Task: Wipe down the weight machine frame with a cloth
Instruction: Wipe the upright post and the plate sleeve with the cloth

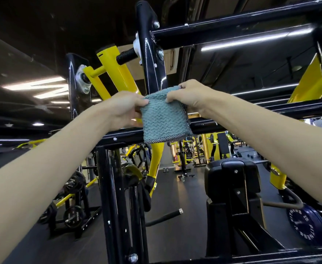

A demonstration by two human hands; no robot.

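Head view: pinching cloth [164, 119] taut with fingers [140, 103] of left hand [124, 109] and right hand [188, 96], frame post [152, 60] just behind fingers. Likely readying the wipe; next, pressing cloth flat onto post.

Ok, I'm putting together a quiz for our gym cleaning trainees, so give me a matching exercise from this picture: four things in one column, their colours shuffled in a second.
Things
1. cloth
2. weight plate
3. lever arm
4. upright frame post

Colours
A. glossy black
B. teal
C. dark blue with white lettering
D. yellow

Pairs: 1-B, 2-C, 3-D, 4-A
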